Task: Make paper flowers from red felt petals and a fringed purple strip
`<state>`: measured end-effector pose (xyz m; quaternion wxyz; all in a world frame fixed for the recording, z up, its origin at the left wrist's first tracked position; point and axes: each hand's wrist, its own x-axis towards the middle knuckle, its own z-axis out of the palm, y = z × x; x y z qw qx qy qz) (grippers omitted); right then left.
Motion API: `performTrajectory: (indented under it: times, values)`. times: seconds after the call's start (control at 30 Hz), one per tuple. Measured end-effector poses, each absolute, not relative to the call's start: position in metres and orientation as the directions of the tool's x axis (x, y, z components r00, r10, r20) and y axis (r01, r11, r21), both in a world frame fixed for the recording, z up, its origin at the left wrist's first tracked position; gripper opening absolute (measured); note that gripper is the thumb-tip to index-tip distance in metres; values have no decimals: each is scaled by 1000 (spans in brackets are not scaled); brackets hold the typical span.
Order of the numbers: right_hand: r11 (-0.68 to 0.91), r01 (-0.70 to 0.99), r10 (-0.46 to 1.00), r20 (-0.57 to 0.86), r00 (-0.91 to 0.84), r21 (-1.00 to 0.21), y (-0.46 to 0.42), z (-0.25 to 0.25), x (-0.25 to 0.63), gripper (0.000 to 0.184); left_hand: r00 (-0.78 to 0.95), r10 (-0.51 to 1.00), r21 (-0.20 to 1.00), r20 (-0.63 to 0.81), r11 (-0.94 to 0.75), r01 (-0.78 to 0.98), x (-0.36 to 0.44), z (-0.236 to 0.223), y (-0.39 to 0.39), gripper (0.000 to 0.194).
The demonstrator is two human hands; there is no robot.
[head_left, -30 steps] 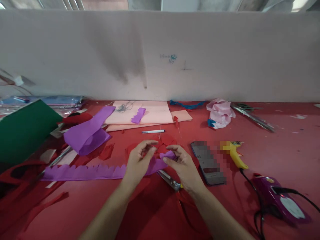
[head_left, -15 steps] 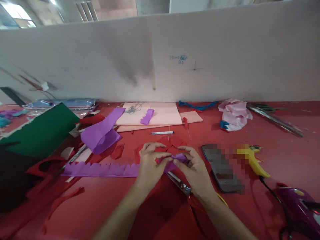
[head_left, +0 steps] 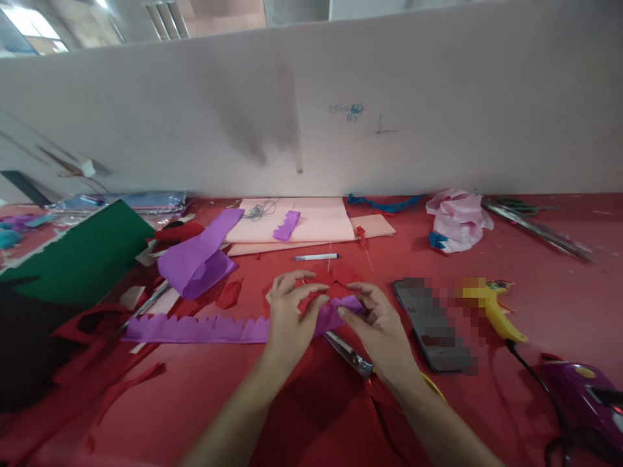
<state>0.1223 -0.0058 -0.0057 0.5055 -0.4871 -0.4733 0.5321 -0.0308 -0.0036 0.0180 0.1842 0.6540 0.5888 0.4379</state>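
A long purple paper strip [head_left: 204, 329] with one scalloped edge runs leftward from between my hands across the table. My right hand [head_left: 379, 324] pinches its right end between thumb and fingers. My left hand [head_left: 294, 318] is closed loosely around the strip just left of there, its index finger raised and curved. Part of the strip is hidden behind the left hand. Metal scissors [head_left: 348, 353] lie under my hands, their handles partly covered by my right wrist. Red scraps [head_left: 333, 272] lie just beyond my fingers.
A phone [head_left: 433, 327], a yellow glue gun [head_left: 496, 314] and a dark purple device [head_left: 579, 402] are on the right. A white pen [head_left: 316, 257] and pale pink sheets [head_left: 316, 220] lie ahead. At left are a folded purple sheet [head_left: 195, 266] and a green board [head_left: 82, 259].
My left thumb has shifted slightly left and up, away from my right thumb, so more of the purple strip shows between them. The right hand has hardly moved.
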Motion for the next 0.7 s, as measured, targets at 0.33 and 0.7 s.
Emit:
performTrajectory:
  times: [0.33,0.7]
  values:
    - [-13,-5,1000,-13,-16,-1000,-9,-2,122,35,-44,943,659,329,-197,726,-23,17,-6,9]
    - [-55,-181,998,-56,1,-982,-3,-8,122,37,-58,977,887,204,-159,434,-40,11,8,27]
